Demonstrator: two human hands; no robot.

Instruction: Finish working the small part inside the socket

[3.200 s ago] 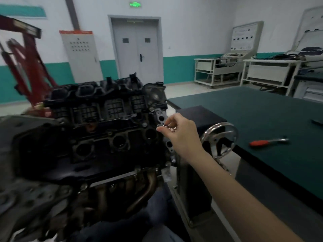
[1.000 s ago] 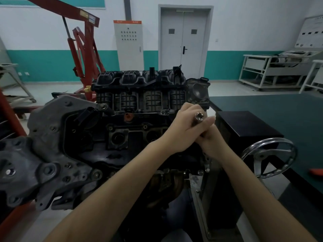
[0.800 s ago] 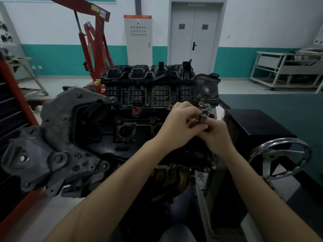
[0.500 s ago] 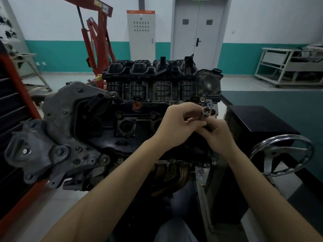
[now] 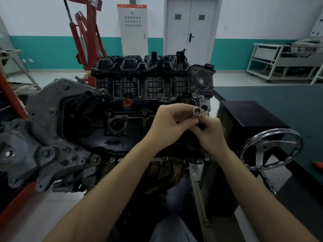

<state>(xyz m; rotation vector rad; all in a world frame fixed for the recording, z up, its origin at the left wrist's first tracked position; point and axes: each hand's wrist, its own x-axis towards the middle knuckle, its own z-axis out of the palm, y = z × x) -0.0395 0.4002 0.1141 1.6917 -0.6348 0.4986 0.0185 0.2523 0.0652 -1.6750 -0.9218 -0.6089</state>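
A small shiny metal socket [image 5: 197, 111] points its open end up at me, held between both hands over the right end of a dark engine [image 5: 122, 123] on a stand. My left hand [image 5: 170, 126] curls its fingers round the socket from the left. From the right, my right hand [image 5: 209, 132] pinches the socket's lower part, which the fingers hide. Behind the hands rises the black ribbed intake manifold [image 5: 143, 74] with the round throttle body [image 5: 202, 78] at its right end.
A chrome handwheel [image 5: 271, 149] and a black box [image 5: 250, 117] of the engine stand sit at right, beside a green-topped bench [image 5: 283, 100] with an orange tool handle [image 5: 318, 164] at its edge. A red engine crane [image 5: 87, 35] stands behind left, and a grey cabinet [image 5: 132, 30] and doors [image 5: 189, 28] behind.
3.2 s ago only my right hand was at the engine's right end. My left hand has joined it, and both hold the socket, which has risen a little as the view shifted left.
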